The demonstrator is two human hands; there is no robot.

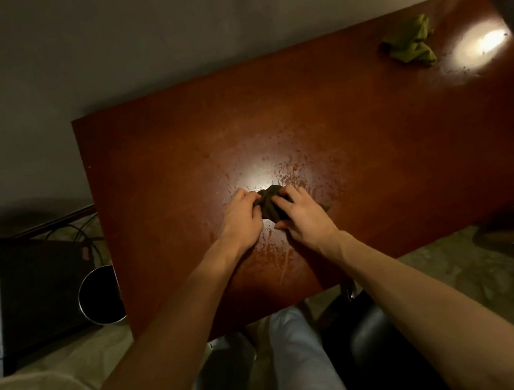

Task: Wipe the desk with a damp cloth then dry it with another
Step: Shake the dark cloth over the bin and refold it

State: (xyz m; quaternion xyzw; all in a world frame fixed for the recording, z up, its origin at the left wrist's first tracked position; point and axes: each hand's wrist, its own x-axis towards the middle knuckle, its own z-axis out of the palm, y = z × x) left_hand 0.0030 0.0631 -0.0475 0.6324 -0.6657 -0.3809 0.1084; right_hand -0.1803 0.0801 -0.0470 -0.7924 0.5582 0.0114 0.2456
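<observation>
1. Here we look down on a reddish-brown desk (372, 149), its top askew in the view and its far edge against a pale wall (166, 28).
2. We find both hands close together in the near half of the desk, over a dark cloth (270, 203) that lies bunched in a lump on the wood.
3. The left hand (241, 219) grips the left side of the dark cloth, knuckles up, its fingers curled in round the fabric.
4. The right hand (306, 218) holds the right side, fingers bent over the top of the lump and the thumb drawn in toward its near edge.
5. Around the hands we see a wet film (282, 172) on the wood, broken into streaks and beads, with more of it between the wrists.
6. A patch of glare (260, 175) sits just beyond the dark cloth.
7. The green cloth (410, 44) lies crumpled by the far right corner of the desk, well apart from both hands, with a second bright reflection (485, 43) just beside it.
8. Left of the desk, on the floor, we make out a round bin (82, 306) with a metal rim just beside the desk's edge, a dark box (41, 283) with vent slats, and some cables (87, 233).
9. Below the desk's near edge we see light trousers (300, 360) and a black chair (378, 347).
</observation>
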